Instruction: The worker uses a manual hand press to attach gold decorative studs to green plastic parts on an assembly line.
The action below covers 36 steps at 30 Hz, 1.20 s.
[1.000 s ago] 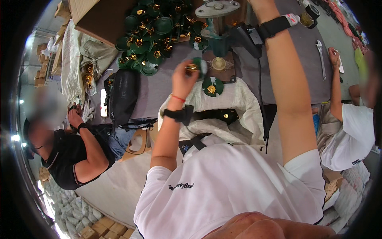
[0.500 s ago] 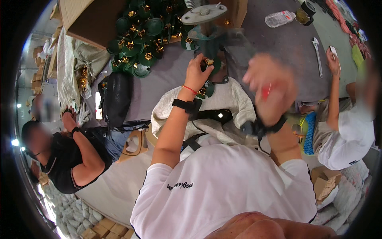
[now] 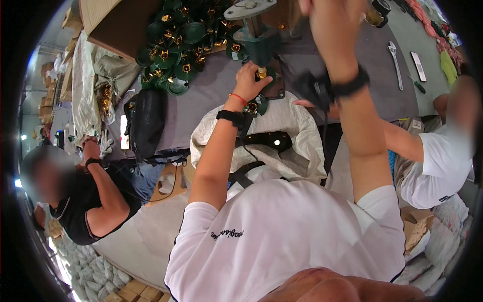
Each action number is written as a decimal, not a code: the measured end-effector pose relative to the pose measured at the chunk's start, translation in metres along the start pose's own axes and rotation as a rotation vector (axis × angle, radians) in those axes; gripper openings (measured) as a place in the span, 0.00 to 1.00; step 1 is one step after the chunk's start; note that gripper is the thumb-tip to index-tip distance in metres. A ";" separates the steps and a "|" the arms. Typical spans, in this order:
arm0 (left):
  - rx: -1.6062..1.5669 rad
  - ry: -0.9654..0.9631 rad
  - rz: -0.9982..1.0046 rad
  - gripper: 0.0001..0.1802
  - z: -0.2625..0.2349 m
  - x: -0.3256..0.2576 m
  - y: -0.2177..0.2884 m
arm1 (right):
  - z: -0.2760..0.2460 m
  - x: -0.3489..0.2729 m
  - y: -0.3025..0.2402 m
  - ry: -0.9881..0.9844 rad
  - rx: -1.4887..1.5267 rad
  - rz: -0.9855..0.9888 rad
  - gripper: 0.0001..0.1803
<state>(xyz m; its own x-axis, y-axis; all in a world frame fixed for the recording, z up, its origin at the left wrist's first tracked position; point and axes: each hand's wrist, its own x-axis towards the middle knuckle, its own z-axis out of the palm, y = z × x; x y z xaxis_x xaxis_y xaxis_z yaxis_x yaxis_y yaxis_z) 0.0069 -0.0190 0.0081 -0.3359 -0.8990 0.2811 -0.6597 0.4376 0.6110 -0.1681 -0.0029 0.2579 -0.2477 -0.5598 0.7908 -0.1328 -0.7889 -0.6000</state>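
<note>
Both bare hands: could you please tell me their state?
Left hand: holding a round green piece with shiny gold centre.
Right hand: blurred; cannot be told.

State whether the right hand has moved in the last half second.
Yes: up the picture. Against the wrench, the right hand has gone from roughly its lower end's level to its upper end's.

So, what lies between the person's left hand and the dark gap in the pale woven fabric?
A green disc with a gold centre, then part of the pale woven fabric, as the head view shows.

The right hand [image 3: 336,25] has risen again near the press [image 3: 259,43].
</note>
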 end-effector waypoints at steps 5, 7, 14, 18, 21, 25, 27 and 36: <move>-0.218 0.101 -0.008 0.19 -0.007 -0.027 -0.007 | 0.044 0.064 0.089 0.014 0.044 0.085 0.19; -0.247 0.189 0.033 0.18 -0.008 -0.029 0.003 | 0.024 0.076 0.090 0.033 -0.082 0.051 0.21; 0.652 0.674 -0.168 0.23 -0.027 -0.093 -0.036 | 0.034 0.070 0.089 0.050 -0.146 0.083 0.23; 0.253 0.463 -0.015 0.26 -0.043 -0.112 0.009 | 0.030 0.069 0.082 0.050 -0.193 0.074 0.25; 0.163 0.142 -0.175 0.25 -0.036 -0.119 0.010 | 0.031 0.070 0.083 0.055 -0.199 0.082 0.25; -0.116 0.148 -0.300 0.21 -0.032 -0.122 0.006 | 0.032 0.068 0.081 0.070 -0.181 0.109 0.25; -0.672 0.112 -0.305 0.21 -0.032 -0.127 0.010 | 0.033 0.067 0.082 0.087 -0.172 0.089 0.25; -0.900 -0.004 -0.198 0.21 -0.051 -0.109 0.060 | 0.030 0.068 0.084 0.084 -0.162 0.082 0.25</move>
<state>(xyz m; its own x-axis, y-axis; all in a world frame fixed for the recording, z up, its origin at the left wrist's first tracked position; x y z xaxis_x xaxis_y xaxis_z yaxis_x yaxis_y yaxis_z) 0.0380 0.1049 0.0519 -0.2764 -0.9549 0.1082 0.0653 0.0937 0.9935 -0.1673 -0.1154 0.2649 -0.3428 -0.5920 0.7294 -0.2600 -0.6864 -0.6792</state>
